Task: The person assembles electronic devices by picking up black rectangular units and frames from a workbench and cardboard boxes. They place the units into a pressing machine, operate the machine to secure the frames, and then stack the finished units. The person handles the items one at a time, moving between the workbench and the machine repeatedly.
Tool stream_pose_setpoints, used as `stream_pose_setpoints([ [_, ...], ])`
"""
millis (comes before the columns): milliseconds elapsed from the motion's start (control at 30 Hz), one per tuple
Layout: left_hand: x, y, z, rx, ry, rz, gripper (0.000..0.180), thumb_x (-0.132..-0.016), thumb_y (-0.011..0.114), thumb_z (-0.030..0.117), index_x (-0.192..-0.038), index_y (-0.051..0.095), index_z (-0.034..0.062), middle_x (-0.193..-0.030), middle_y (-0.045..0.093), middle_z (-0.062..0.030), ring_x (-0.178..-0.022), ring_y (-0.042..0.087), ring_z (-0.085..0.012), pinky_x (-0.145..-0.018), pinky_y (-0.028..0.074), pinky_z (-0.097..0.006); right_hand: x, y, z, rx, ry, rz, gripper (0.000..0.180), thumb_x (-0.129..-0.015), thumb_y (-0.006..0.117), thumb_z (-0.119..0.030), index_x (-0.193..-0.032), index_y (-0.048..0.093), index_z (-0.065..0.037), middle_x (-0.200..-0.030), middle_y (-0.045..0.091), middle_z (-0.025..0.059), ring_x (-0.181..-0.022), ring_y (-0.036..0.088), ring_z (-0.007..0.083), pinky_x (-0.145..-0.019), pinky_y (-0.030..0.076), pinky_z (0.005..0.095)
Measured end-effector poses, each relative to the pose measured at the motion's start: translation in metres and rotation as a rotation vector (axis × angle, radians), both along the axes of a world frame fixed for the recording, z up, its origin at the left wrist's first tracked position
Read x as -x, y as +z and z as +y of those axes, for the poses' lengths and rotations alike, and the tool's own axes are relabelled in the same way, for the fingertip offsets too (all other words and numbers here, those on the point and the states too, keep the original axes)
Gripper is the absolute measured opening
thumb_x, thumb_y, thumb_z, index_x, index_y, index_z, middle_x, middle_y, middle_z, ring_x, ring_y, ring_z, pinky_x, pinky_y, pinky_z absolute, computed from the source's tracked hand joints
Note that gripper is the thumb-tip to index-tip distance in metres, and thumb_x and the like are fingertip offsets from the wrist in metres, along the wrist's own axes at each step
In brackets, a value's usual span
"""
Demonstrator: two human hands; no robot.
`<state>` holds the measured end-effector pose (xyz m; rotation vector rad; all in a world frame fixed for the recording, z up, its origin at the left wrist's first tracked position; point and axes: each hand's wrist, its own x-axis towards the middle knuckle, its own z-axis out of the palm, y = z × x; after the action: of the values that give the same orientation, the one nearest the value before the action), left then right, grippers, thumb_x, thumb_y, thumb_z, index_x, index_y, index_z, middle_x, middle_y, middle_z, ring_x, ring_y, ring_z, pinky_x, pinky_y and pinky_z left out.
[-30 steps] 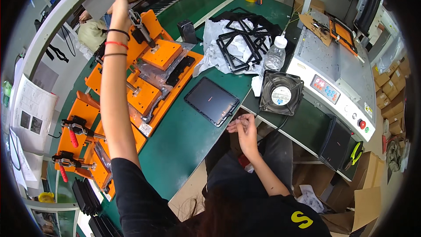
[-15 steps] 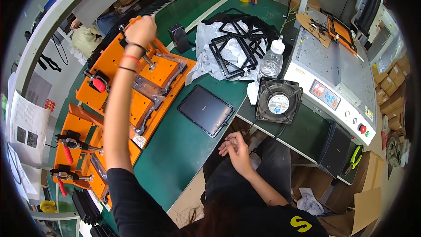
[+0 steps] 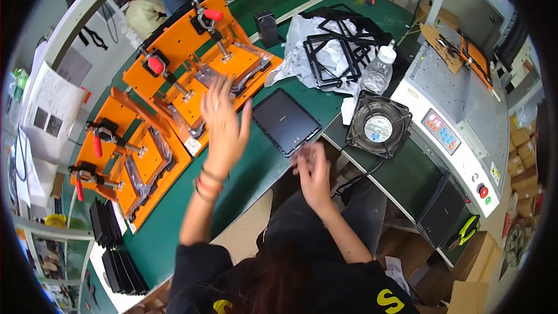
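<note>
My left hand (image 3: 224, 125) is raised over the green table in front of the orange clamping fixture (image 3: 168, 78), its fingers spread and slightly blurred, holding nothing. Beside the fixture lies a flat black panel (image 3: 285, 119) with a raised rim, resembling a tablet's back cover. My right hand (image 3: 314, 177) is at the table's near edge, its loosely bent fingers beside the panel's near corner; whether they touch it I cannot tell. Two toggle clamps with red handles (image 3: 213, 15) stand on this fixture, their plungers above orange blocks and dark strips in clear film.
A second orange fixture (image 3: 125, 160) stands at the left. Black frames (image 3: 331, 61) lie on white wrapping beyond the panel. A clear bottle (image 3: 378, 72) and a fan (image 3: 378, 125) stand right, beside a machine with a control panel (image 3: 440, 131). Green-handled pliers (image 3: 467, 231) lie lower right.
My left hand has let go of the far clamp on the fixture and come back toward me. My right hand has risen from above my lap to the panel's near corner. The view has shifted.
</note>
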<state>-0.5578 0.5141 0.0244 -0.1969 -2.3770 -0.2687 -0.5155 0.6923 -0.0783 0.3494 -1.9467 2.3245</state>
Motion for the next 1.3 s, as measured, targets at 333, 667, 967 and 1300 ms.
stream_pose_setpoints([
  [333, -0.25, -0.142, -0.157, -0.409, 1.15, 0.217, 0.07, -0.094, 0.046, 0.037, -0.131, 0.019, -0.0151, -0.134, 0.025, -0.0312, -0.126, 0.026, -0.0391, -0.106, 0.019, -0.046, 0.249, 0.038, -0.096, -0.349, -0.337, 0.289, 0.039, -0.087, 0.051, -0.025, -0.109, 0.039, 0.006, -0.101, 0.055, 0.0299, -0.095, 0.053, 0.0463, -0.085, 0.04, 0.0493],
  [667, -0.307, -0.142, -0.277, -0.852, 1.047, 0.605, 0.063, -0.096, 0.044, 0.033, -0.13, 0.018, -0.0137, -0.128, 0.027, -0.0335, -0.117, 0.037, -0.034, -0.102, 0.029, -0.042, 0.27, 0.005, -0.123, -0.783, -0.206, -0.033, 0.074, -0.09, 0.034, -0.056, -0.128, 0.028, 0.006, -0.119, 0.048, 0.0352, -0.114, 0.046, 0.0459, -0.098, 0.033, 0.0494],
  [967, -0.304, -0.14, -0.286, -0.793, 1.17, 0.434, 0.054, -0.096, 0.044, 0.036, -0.116, 0.036, -0.0136, -0.111, 0.047, -0.0331, -0.102, 0.05, -0.0377, -0.09, 0.038, -0.043, 0.268, 0.013, -0.122, -0.812, -0.317, -0.112, 0.073, -0.089, 0.032, -0.059, -0.12, 0.037, 0.008, -0.117, 0.051, 0.0299, -0.115, 0.046, 0.0401, -0.099, 0.024, 0.0507],
  [1300, -0.317, -0.143, -0.297, -0.744, 1.28, 0.417, 0.055, -0.096, 0.044, 0.039, -0.111, 0.043, -0.0145, -0.109, 0.052, -0.0333, -0.099, 0.054, -0.0393, -0.086, 0.042, -0.043, 0.248, 0.019, -0.128, -0.771, -0.368, -0.123, 0.067, -0.091, 0.034, -0.054, -0.114, 0.039, 0.009, -0.11, 0.056, 0.0282, -0.113, 0.048, 0.0394, -0.096, 0.023, 0.0546],
])
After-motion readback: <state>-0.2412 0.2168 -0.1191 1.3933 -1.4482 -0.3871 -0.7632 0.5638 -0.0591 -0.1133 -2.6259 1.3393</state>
